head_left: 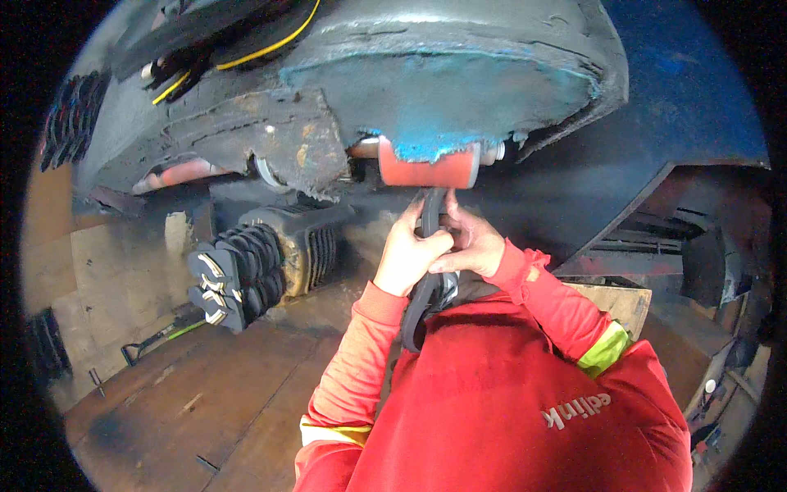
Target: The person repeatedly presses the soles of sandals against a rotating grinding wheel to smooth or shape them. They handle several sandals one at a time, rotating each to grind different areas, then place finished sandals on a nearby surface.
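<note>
A dark flip-flop, seen nearly edge-on, stands upright in front of my chest. My left hand grips it from the left side, with the thumb laid across toward the other hand. From the right, my right hand holds the same flip-flop, its fingers partly hidden. The upper end meets the lower edge of a red sanding drum, or comes very close to it. The drum sits under a dusty grey and blue hood, which covers its top.
Several black flip-flops with pale straps are stacked at the left beside a dusty motor housing. Another roller lies under the hood's left part. A yellow cable hangs above. Dark blue panelling stands at the right.
</note>
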`<action>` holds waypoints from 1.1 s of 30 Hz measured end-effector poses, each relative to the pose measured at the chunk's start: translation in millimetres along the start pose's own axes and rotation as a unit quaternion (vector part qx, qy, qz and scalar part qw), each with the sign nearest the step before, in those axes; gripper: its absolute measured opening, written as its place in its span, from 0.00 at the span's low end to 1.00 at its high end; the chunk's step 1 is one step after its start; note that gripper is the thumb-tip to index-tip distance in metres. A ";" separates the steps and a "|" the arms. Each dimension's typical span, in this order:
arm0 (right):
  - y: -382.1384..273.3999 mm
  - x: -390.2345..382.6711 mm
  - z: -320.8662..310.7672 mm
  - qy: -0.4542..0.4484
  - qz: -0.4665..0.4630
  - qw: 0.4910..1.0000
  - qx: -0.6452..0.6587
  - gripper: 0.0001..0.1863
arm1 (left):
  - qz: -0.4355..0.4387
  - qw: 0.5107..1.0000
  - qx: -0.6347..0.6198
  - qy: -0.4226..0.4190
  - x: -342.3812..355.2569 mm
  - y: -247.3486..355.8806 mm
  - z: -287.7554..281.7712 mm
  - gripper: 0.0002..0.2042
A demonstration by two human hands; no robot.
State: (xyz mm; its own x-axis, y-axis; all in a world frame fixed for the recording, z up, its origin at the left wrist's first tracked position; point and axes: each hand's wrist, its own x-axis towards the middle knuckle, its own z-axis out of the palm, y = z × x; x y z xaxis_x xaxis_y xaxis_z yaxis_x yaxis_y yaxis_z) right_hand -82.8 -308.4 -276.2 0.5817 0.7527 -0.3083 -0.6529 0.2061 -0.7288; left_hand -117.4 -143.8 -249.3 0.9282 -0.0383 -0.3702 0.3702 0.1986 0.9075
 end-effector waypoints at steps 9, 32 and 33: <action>5.8 -12.5 11.1 0.007 -0.060 0.995 -0.085 0.62 | 0.098 0.993 0.070 0.001 -11.7 0.3 -1.0 0.32; 21.2 -10.8 17.9 0.063 -0.050 0.987 -0.142 0.50 | 0.067 0.934 0.287 0.202 -8.6 15.6 18.4 0.22; 19.4 -12.3 19.5 0.058 -0.043 0.993 -0.098 0.49 | 0.089 0.933 0.292 0.191 -7.7 18.8 17.9 0.21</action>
State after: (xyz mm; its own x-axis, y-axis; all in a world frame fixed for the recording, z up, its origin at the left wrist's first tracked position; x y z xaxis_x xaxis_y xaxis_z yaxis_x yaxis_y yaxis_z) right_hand -112.0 -301.4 -274.6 0.6908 0.6584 -0.2989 -0.4977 0.1331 -0.8571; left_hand -116.9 -157.3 -225.8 0.9369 0.3181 -0.1452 0.2721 -0.4024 0.8741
